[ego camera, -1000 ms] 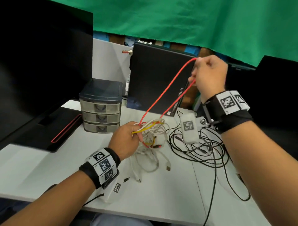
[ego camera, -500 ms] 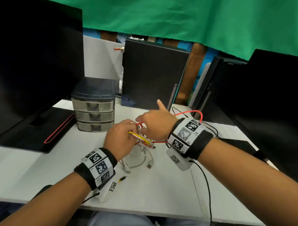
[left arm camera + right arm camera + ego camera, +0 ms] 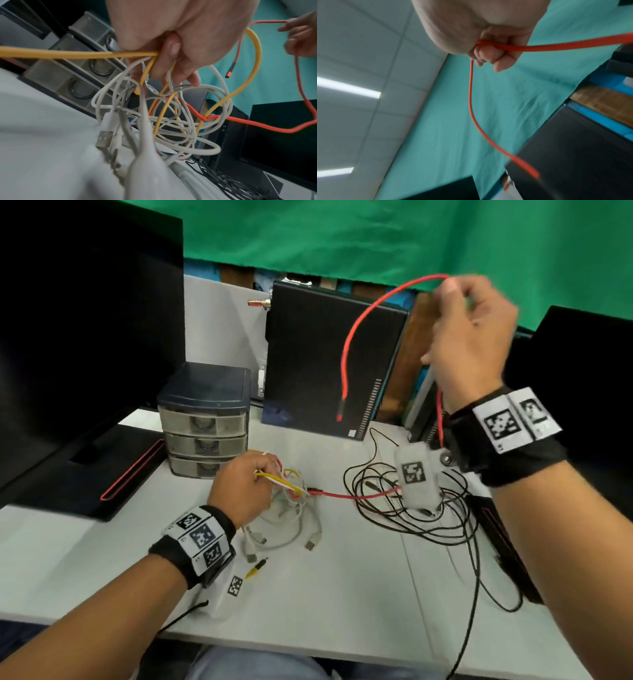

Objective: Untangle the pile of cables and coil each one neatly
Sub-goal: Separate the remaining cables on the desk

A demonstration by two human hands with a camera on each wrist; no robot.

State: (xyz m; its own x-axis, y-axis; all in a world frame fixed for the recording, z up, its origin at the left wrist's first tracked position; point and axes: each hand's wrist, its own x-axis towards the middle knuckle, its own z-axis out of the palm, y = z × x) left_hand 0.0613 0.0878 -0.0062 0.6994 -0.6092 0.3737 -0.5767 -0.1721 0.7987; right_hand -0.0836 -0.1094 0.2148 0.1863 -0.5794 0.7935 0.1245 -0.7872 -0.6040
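A green cloth backdrop hangs behind a white bench (image 3: 342,594) crowded with dark monitors, an upright black computer case (image 3: 325,364) and a small grey plastic drawer unit with three drawers (image 3: 205,419).

The left hand (image 3: 239,491) sits low over the bench with its fingers curled round the tangled bundle of cables (image 3: 163,121): smooth, rubbery white USB leads with metal plugs, looped through by a thicker matt yellow cable (image 3: 240,88). The right hand (image 3: 472,337) is raised high, fingers and thumb closed round a thin, flexible red cable (image 3: 346,354). One free end of it droops in an arc and hangs in the air with its plug downward; the other run drops past the wrist, lies across the bench and enters the bundle under the left hand.

By my reading, the step in hand is drawing the red cable out of the knot while the left hand anchors the rest. The left wrist view shows the red line kinked where it crosses a yellow loop and a white one, so the next move likely calls for slack fed through that crossing rather than a hard pull, which could cinch the soft loops tighter. No cable is coiled yet. A loose heap of thin black wire (image 3: 411,508) lies on the bench to the right, apart from the held bundle.
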